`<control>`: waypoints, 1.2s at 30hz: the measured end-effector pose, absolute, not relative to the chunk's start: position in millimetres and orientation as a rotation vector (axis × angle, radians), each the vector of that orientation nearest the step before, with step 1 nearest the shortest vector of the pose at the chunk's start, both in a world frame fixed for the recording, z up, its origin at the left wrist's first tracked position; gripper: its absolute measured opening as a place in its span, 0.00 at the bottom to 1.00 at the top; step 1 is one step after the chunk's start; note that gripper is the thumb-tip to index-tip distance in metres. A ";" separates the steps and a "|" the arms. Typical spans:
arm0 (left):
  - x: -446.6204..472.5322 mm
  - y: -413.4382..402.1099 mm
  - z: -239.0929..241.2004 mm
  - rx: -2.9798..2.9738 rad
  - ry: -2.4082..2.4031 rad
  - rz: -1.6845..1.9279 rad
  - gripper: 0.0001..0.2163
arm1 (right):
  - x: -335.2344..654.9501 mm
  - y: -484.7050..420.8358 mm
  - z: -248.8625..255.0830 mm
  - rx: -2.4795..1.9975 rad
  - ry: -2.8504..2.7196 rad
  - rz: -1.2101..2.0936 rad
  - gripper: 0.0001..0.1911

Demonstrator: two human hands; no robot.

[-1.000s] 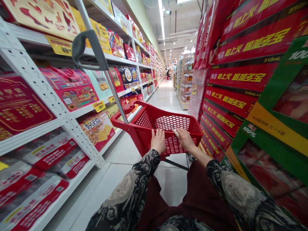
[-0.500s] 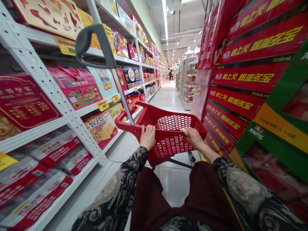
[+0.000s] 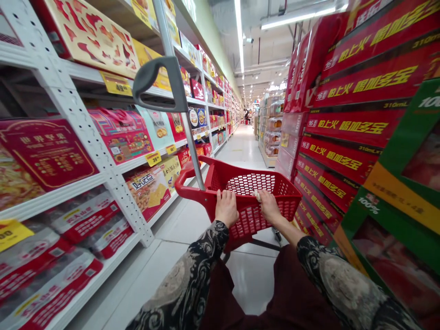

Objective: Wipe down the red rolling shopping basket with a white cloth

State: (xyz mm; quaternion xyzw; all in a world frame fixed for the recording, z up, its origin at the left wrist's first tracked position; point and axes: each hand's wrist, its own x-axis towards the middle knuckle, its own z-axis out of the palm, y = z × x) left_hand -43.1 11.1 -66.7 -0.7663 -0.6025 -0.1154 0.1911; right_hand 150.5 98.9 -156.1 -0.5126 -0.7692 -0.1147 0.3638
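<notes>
A red plastic shopping cart basket (image 3: 252, 208) with a perforated wall stands in front of me, its inside bare where I can see it. My left hand (image 3: 227, 208) is closed over the near rim, fingers hooked over the top. Farther right on that rim, my right hand (image 3: 269, 206) is also closed, with a small crumpled white wad (image 3: 256, 195) between thumb and fingers. What the wad is made of I cannot make out. A metal pole with a grey loop handle (image 3: 178, 85) rises at the basket's left end.
White shelves (image 3: 125, 167) of boxed snacks line the left side. Stacked red drink cartons (image 3: 347, 126) and green boxes (image 3: 381, 201) crowd the right. The tiled aisle (image 3: 240, 142) runs ahead between them, with a distant person (image 3: 246, 115) along it.
The cart and my left hand now appear farther right and lower in view. My right hand has shifted left along the rim, closer to my left hand, still holding the white wad.
</notes>
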 end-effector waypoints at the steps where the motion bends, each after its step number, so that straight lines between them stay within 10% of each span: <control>1: -42.1 10.0 -67.2 -2.147 -1.687 -0.327 0.30 | 143.9 97.1 -156.4 -1.274 -1.983 -0.290 0.23; 36: -42.1 -2.3 -56.9 -2.233 -1.477 -0.475 0.22 | 103.0 78.6 -131.1 -0.908 -1.933 -0.120 0.23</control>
